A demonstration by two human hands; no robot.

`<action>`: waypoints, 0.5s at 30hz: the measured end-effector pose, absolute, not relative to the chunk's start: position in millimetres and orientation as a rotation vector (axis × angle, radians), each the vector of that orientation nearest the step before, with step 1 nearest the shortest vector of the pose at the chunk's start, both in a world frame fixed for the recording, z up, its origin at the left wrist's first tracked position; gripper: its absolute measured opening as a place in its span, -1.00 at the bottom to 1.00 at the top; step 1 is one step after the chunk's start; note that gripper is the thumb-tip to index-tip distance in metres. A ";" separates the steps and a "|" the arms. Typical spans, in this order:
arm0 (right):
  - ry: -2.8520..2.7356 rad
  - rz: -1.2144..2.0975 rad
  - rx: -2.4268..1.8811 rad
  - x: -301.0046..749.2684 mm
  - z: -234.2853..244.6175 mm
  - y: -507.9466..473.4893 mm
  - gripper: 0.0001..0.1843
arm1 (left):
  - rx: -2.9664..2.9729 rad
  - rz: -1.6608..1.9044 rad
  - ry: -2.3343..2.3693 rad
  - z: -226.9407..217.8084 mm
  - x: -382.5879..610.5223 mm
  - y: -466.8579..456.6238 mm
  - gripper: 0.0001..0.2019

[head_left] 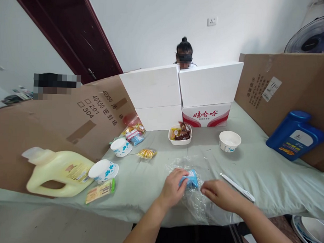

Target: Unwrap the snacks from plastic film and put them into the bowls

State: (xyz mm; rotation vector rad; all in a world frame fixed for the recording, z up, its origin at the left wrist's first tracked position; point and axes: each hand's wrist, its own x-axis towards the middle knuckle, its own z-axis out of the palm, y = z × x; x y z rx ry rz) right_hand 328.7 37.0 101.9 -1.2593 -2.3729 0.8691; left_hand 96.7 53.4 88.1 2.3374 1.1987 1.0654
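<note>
My left hand (173,185) is closed around one side of a small blue snack packet (193,179), over the middle of the table's near part. To its right, my right hand (221,195) has its fingers curled together. Whatever they pinch, if anything, is hidden. Beneath both hands spreads a crumpled clear plastic bag (197,206). A white utility knife (238,188) lies to the right of my right hand. Farther back, a white bowl (180,141) holds several wrapped snacks, brown and yellow. One yellow snack packet (147,154) lies left of the hands.
At left stand a pale yellow jug (56,167), two patterned paper bowls (104,171) and a flat packet (100,191). Another paper bowl (229,141) and a blue bottle (294,136) are at right. Cardboard (98,112) and white boxes (157,89) wall the table; a person sits behind.
</note>
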 end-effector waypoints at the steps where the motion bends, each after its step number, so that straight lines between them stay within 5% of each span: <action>1: -2.323 0.740 -1.296 321.5 93.0 46.6 -0.67 | 2.389 0.979 1.174 85.6 107.1 56.0 -0.77; 7: -2.291 0.118 -1.349 312.9 11.0 74.9 -0.57 | 2.418 0.462 1.520 54.9 110.8 62.7 -0.34; 15: -2.300 0.006 -1.377 315.3 -6.4 70.8 -0.60 | 1.958 0.899 1.649 79.9 64.6 136.6 -0.53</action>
